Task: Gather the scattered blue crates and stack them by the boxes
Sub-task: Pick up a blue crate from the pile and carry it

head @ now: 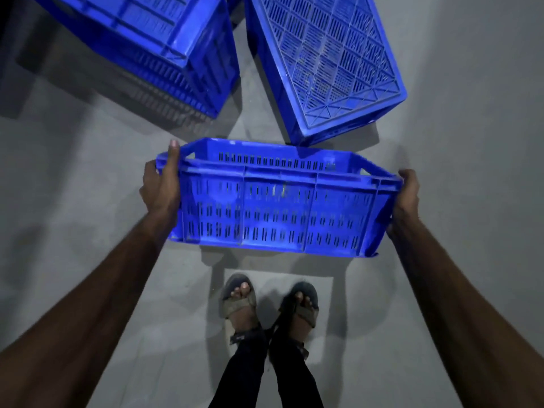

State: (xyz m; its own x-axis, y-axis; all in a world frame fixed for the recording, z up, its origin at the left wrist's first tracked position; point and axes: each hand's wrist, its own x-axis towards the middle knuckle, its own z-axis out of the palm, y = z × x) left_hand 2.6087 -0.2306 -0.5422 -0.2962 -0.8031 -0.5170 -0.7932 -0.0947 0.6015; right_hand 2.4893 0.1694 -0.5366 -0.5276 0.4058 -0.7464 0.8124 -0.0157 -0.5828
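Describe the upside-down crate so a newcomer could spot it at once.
Start at the held crate above the sandalled feet. Just beyond its far right corner, on the floor, sits the upturned crate. Only its lattice base faces up; the left crate shows ribbed walls.

Smooth grey concrete floor [73, 275], matte and faintly mottled, fills the view. Light is dim. A broad hard-edged shadow [88, 92] lies on the floor at far left. The far-left corner is near black.
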